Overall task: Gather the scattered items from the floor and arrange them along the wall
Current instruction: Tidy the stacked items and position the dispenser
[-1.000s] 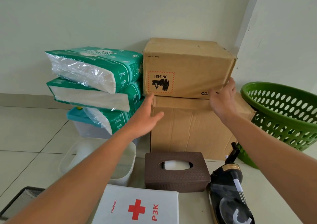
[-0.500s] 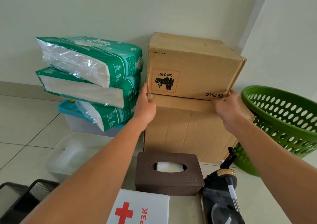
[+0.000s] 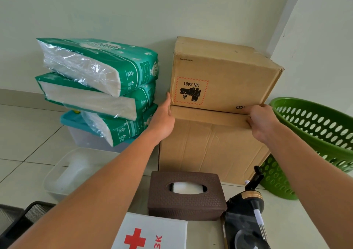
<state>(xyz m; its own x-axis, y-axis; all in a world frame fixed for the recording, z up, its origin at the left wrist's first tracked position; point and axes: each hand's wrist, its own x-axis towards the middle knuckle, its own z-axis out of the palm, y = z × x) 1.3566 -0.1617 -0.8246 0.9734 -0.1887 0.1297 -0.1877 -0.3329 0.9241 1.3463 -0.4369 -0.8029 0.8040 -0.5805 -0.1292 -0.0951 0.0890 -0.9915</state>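
Note:
Two cardboard boxes stand stacked against the wall: an upper box (image 3: pixel 225 77) with a UN 3481 label on a larger lower box (image 3: pixel 210 145). My left hand (image 3: pixel 164 119) presses flat against the left side of the stack at the seam, thumb up along the upper box's corner. My right hand (image 3: pixel 261 122) grips the lower box's top front edge at the right, fingers curled in under the upper box. To the left, three green tissue packs (image 3: pixel 99 88) lie piled on a clear tub with a teal lid (image 3: pixel 70 121).
A green perforated laundry basket (image 3: pixel 315 134) stands right of the boxes. In front lie a brown tissue box (image 3: pixel 185 197), a white first-aid box (image 3: pixel 152 233), a black-and-gold item (image 3: pixel 248 210), a clear plastic tray (image 3: pixel 66 172) and a black mesh tray (image 3: pixel 19 216).
Both hands have come down from the sides of the upper box to the seam between the two boxes. The view has shifted slightly closer and to the right.

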